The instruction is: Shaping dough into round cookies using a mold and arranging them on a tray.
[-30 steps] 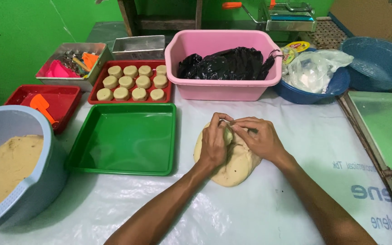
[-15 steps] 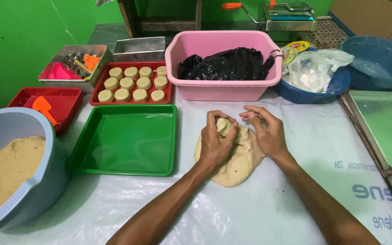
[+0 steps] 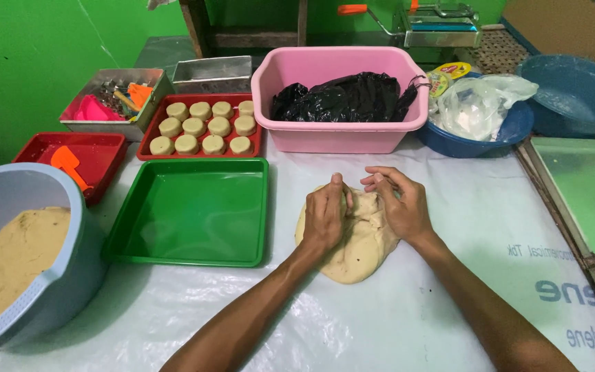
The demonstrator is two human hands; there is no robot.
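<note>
On the plastic-covered table point(image 3: 173, 324), right of the empty green tray point(image 3: 194, 213), a flat slab of pale dough point(image 3: 352, 251) lies under both hands. Left hand point(image 3: 325, 215) rests palm-down on the slab's upper left part, fingers curled over its far edge; right hand point(image 3: 397, 203) lies beside it on the upper right, fingers bent and lightly spread, their tips close to the left hand's. Neither hand is closed around a separate lump that I can make out, though the left fingertips may be pinching the edge. By the look of it, the step in hand is working or parting the slab at its far edge. A next move would call for a firm pinch with both sets of fingers while the heels of the hands keep the slab from sliding. Beyond the green tray stand a red tray point(image 3: 153, 153) of round dough pieces point(image 3: 204, 127) and a pink tub point(image 3: 339, 138); a grey-blue bowl point(image 3: 49, 303) of more dough sits at the far left.
</note>
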